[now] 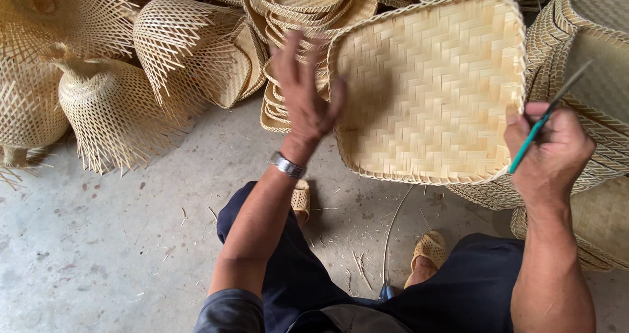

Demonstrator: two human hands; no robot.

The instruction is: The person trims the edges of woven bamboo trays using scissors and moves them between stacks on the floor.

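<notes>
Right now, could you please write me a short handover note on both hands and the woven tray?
Left hand: open, fingers spread at the left rim of the square woven tray; blurred, so contact is unclear.
Right hand: grips the tray's right edge and a thin green-handled tool.
The tray is tilted up above the knees.
Done: weave and rim binding look complete on the visible side.
Left: cannot tell.
Stacked trays and unfinished baskets stand behind.

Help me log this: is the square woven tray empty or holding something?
Empty. The tray is tipped up toward the camera, its bare woven inside fully in view, held at its edges by the left hand and right hand.
</notes>
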